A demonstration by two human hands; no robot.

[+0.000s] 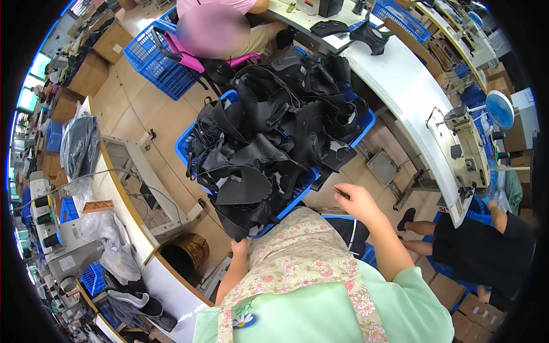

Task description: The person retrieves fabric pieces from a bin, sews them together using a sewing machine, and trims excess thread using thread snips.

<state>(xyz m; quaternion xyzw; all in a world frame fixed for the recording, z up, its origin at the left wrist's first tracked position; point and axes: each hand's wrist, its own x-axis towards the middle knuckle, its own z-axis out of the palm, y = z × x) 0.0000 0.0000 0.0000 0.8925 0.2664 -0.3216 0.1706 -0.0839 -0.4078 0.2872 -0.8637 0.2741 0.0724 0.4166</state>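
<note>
Apparently black uppers (pixel 269 150) atop blue crate (pixel 300 198)

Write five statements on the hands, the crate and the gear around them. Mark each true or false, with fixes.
1. The blue plastic crate is heaped with black, fabric-like pieces. True.
2. The bare right hand is empty. False: its fingers grip a small dark slender object.
3. The bare left hand is lower in the picture than the right hand. True.
4. The round blue fan is on the picture's left side. False: it is on the right.
5. An off-white sewing machine stands at the long white table on the right. True.
</note>
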